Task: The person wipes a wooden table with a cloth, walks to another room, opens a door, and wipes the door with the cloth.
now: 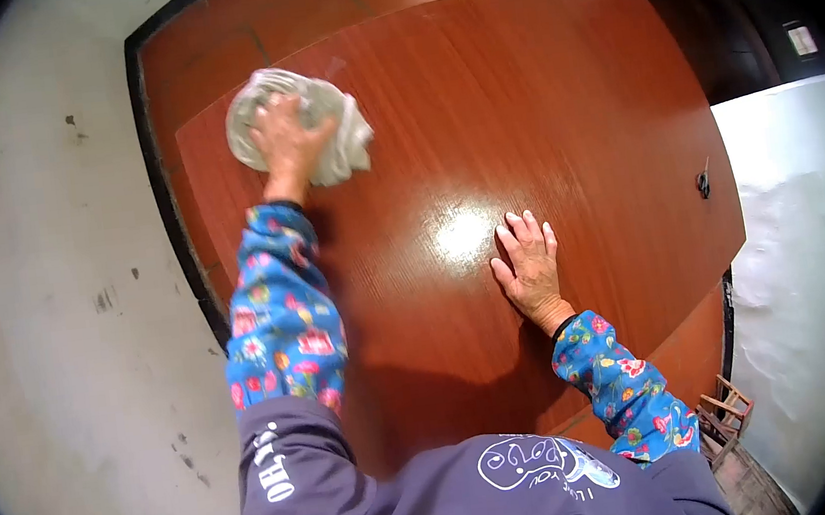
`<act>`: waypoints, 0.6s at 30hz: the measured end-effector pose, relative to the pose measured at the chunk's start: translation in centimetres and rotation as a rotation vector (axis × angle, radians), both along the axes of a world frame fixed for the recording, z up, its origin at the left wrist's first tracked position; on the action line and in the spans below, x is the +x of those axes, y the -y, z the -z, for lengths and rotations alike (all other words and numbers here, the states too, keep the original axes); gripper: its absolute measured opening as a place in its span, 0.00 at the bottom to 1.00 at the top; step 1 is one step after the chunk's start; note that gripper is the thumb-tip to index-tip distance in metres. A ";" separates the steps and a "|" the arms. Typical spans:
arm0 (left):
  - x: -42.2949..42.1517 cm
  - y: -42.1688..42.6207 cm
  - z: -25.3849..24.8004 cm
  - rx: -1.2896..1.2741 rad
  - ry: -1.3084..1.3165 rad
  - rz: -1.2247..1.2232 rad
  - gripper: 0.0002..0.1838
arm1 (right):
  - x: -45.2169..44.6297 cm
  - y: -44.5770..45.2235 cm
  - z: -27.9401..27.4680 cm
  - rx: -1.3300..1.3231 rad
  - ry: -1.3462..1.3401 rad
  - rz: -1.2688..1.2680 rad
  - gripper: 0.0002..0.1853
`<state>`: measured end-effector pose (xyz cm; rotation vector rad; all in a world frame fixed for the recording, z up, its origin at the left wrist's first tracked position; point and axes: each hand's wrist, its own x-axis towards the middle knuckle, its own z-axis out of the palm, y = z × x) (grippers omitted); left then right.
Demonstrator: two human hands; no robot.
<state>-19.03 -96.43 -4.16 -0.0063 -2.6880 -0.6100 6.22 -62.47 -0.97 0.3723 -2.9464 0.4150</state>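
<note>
A crumpled whitish cloth (352,143) lies on the far left part of a large reddish-brown wooden tabletop (566,90). My left hand (288,142) presses down on this cloth and holds it against the wood, slightly blurred. Nearer the middle, my right hand (532,270) rests flat on the bare wood, fingers stretched out and nothing in it. Bright glare shines on the surface just left of that hand. Both forearms wear blue flowered sleeve covers (282,311).
A small dark object (703,182) sits near the table's right edge. Pale walls (64,294) stand close on the left and right. Reddish tiles (307,17) cover the floor. A small wooden stool or chair (731,415) is at lower right, and a dark doorway (709,15) at upper right.
</note>
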 end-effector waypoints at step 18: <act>-2.2 -5.7 -1.7 -0.080 -0.041 0.150 0.41 | 0.2 0.1 -0.5 -0.030 0.060 -0.004 0.28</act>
